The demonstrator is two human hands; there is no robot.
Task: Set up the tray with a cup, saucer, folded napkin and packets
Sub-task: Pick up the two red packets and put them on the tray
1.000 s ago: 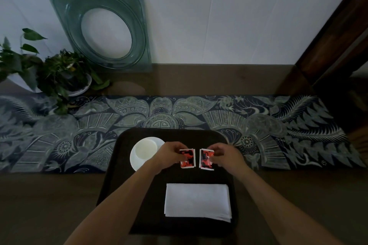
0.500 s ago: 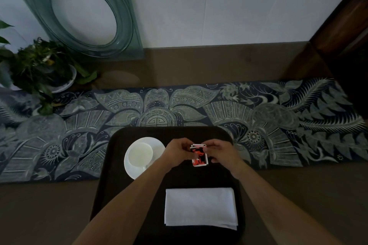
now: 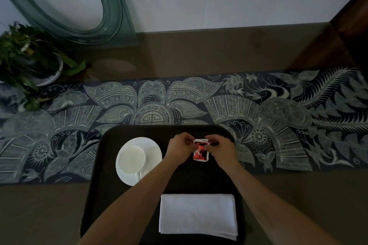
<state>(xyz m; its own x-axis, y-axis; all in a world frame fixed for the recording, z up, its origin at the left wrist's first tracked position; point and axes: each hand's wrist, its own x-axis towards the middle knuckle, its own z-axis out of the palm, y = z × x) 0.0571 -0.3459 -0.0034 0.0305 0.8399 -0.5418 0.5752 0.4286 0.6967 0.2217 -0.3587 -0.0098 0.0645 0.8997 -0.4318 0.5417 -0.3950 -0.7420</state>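
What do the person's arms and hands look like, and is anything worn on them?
Both forearms are bare as far as the picture shows: no sleeves, gloves or watch in sight. The left hand and right hand are bare too; the dim light hides any rings.

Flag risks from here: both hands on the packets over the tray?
1. Both hands pinch the stacked packets; letting go unevenly might fan them apart.
2. The left forearm crosses just beside the cup and saucer; pulling back could nudge them.
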